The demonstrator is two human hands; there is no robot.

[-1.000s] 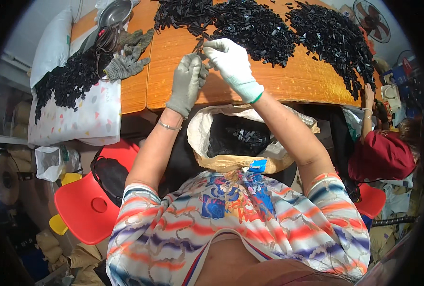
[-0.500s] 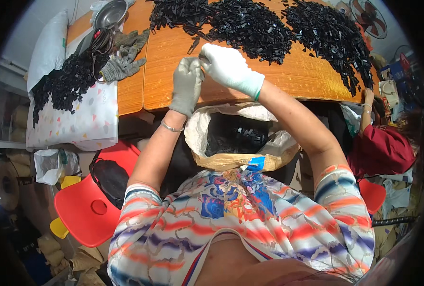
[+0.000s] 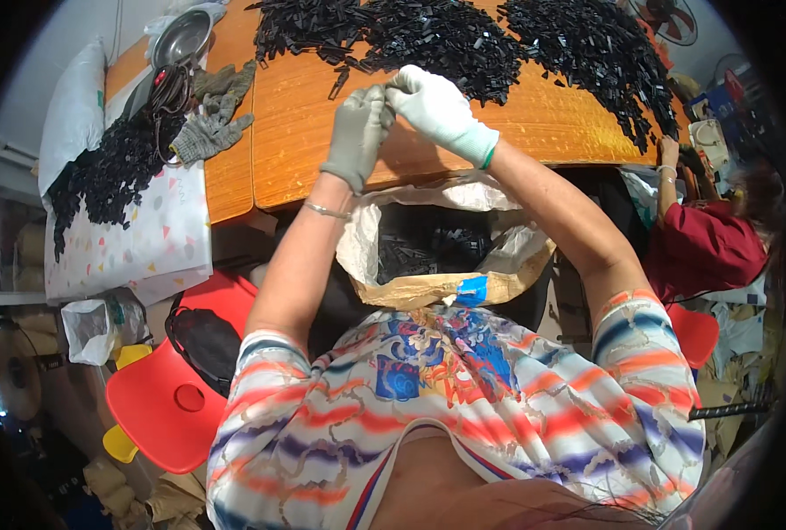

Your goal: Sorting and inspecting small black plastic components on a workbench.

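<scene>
My left hand (image 3: 358, 134), in a grey work glove, is closed with its fingertips pressed together. Right beside it, my right hand (image 3: 437, 108) in a white glove pinches at the same spot, so the fingers of both meet. Whatever lies between them is too small or too hidden to make out. Beyond the hands, a heap of small black plastic pieces (image 3: 442, 44) covers the far part of the wooden table (image 3: 296, 132). Below my wrists stands an open paper sack (image 3: 402, 290) with black pieces (image 3: 428, 252) inside.
Grey knitted gloves (image 3: 209, 132) and a metal bowl (image 3: 181, 40) lie at the left, near more black pieces (image 3: 115, 172) on a patterned sheet. A red chair (image 3: 159, 406) stands at my left. To the right, a person in a dark red top (image 3: 711, 247) reaches to the table.
Both hands have shifted slightly right together, fingertips still meeting. The whole view has moved a little, and the co-worker's arm has changed position slightly.
</scene>
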